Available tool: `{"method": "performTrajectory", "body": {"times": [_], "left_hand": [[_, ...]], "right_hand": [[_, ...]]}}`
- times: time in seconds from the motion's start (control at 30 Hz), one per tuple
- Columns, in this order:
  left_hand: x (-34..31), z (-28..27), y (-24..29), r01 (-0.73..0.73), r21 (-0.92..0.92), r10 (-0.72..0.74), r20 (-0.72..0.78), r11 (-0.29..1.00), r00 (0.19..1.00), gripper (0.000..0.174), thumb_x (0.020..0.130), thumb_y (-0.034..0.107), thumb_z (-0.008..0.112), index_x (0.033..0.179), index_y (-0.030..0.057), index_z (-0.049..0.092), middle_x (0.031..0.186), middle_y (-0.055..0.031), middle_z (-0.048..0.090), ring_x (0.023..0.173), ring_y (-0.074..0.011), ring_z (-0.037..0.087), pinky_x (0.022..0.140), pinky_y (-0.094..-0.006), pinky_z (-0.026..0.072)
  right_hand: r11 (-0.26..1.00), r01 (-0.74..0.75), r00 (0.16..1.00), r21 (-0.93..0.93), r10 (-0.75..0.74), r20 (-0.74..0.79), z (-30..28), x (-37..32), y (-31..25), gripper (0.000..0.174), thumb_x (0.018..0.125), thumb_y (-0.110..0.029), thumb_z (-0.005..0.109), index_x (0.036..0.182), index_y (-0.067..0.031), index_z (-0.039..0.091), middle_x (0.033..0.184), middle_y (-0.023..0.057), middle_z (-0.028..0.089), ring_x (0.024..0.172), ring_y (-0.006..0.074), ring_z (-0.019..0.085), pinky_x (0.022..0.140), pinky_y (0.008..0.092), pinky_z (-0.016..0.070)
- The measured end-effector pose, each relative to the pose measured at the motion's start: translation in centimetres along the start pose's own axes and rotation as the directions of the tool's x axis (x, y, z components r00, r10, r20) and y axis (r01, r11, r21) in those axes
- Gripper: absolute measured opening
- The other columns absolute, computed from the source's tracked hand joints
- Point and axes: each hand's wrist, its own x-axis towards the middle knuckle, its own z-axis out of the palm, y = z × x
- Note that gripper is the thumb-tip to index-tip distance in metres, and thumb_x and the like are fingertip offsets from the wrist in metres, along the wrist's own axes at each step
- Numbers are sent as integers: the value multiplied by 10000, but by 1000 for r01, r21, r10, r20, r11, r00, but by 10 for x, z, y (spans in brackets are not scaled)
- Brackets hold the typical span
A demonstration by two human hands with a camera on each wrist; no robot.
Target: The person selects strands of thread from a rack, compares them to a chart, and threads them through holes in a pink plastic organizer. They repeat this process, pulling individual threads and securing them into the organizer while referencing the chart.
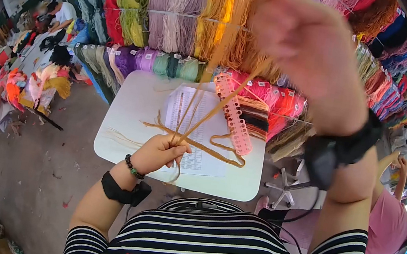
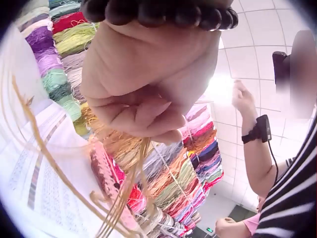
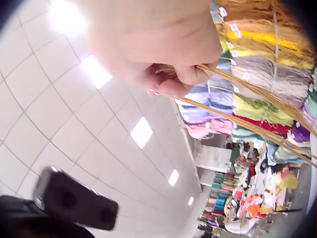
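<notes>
My left hand [image 1: 160, 153] pinches a bundle of golden-brown yarn [image 1: 204, 122] low over the white table. The strands run up to my right hand [image 1: 300, 41], raised high at the upper right and blurred in the head view. In the right wrist view the right hand [image 3: 158, 54] has its fingers curled round the yarn [image 3: 247, 119], which leaves it in two lengths. In the left wrist view strands [image 2: 116, 213] hang from the curled fingers of the left hand [image 2: 143, 89]. More brown yarn [image 1: 210, 152] lies loosely on the table over a printed sheet [image 1: 201, 105].
A pink perforated strip [image 1: 234, 116] with yarn samples [image 1: 255, 118] lies at the right of the white table [image 1: 120, 120]. Racks of coloured skeins [image 1: 173, 12] stand behind it. A person in pink [image 1: 389, 223] is at the right; another person [image 1: 64, 14] is far left.
</notes>
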Motion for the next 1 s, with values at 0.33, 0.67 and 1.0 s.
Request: {"method": "performTrajectory", "body": {"times": [0.33,0.67,1.0], "left_hand": [[36,11,-55,199,9,-195,-150,980,969,200,936,187,594,1065,44,646,805,11,621,581,-51,491,542,-194,424],[52,40,5,-63,-147,74,70,987,995,365,896,180,618,1242,71,576,968,-26,641,752,-59,565,630,-205,446],[75,79,-7,118,-181,-60,299,976,952,238,968,254,566,993,39,666,711,35,536,629,-51,490,589,-203,442]], "right_hand": [[838,458,870,-297,-490,-43,-76,-90,-166,166,945,-156,478,964,-5,544,784,39,504,701,145,496,583,197,377],[512,-195,975,-837,197,-106,-26,-112,38,144,808,-78,687,933,-36,627,822,27,614,702,131,593,622,293,477],[499,-430,896,-752,337,-288,-67,-153,155,143,835,-143,664,922,-30,668,738,137,658,679,267,638,626,342,498]]}}
